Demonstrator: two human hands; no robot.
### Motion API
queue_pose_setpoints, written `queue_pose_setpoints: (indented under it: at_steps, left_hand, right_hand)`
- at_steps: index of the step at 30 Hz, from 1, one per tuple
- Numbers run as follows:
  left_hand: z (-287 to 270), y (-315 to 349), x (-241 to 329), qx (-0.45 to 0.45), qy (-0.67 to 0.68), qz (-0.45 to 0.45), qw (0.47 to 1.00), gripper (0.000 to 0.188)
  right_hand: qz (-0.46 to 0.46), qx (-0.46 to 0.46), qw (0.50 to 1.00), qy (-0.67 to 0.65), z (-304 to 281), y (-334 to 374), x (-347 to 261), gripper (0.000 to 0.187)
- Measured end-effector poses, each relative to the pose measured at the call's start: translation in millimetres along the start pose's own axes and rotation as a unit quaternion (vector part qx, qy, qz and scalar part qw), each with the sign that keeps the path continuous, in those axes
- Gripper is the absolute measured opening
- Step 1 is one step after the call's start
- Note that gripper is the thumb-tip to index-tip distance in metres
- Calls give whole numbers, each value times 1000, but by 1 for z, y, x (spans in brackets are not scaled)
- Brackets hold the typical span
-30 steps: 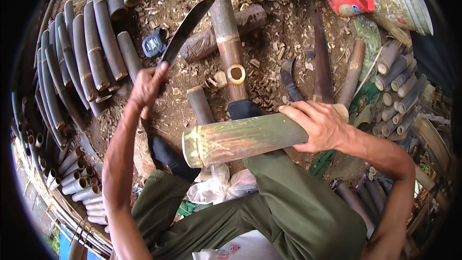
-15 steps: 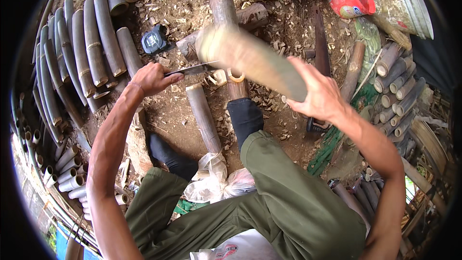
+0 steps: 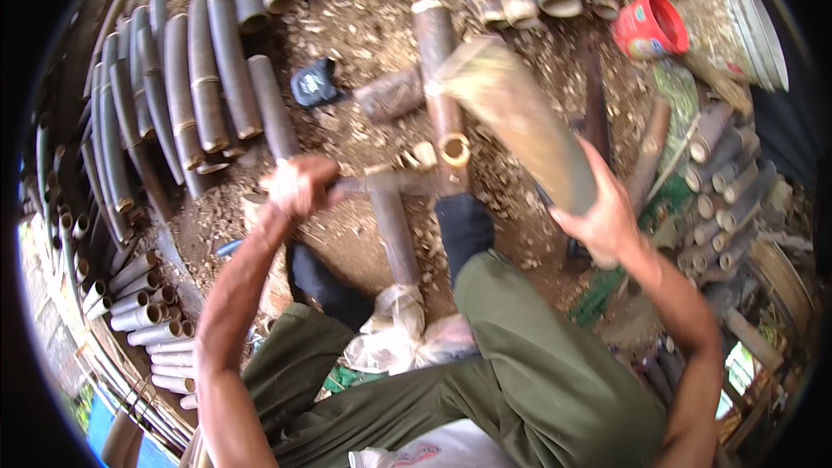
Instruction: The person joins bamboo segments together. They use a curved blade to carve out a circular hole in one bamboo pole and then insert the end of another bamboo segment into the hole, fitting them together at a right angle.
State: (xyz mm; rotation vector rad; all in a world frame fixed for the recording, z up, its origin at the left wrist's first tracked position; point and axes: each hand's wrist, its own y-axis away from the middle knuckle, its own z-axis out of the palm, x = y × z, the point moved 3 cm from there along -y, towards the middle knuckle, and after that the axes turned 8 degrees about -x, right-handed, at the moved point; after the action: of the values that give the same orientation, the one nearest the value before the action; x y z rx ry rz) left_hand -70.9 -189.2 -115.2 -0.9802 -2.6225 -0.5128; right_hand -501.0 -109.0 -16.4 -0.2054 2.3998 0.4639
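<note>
Left hand clenches a flat-bladed knife. Right hand curls round a thick, blurred, cylindrical bamboo section

Left of the bamboo with a hole, the left hand hides the handle of the blurry knife; right of it, the fat bamboo is blurry.

Your left fingers curl into a fist; your right fingers curve widely, both forearms below them.
</note>
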Motion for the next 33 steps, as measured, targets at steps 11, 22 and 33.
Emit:
queue_pose_setpoints:
  at_steps: [11, 22, 33]
  left_hand:
    - [-8, 3, -85, 170, -88, -360, 913, 45]
    - [75, 15, 121, -90, -6, -215, 972, 57]
    - [138, 76, 203, -301, -26, -55, 952, 70]
  right_hand:
    - [40, -270, 941, 198, 64, 220, 116, 98]
    - [-216, -134, 917, 307, 219, 170, 138, 54]
    - [37, 16, 998, 48, 153, 74, 83, 68]
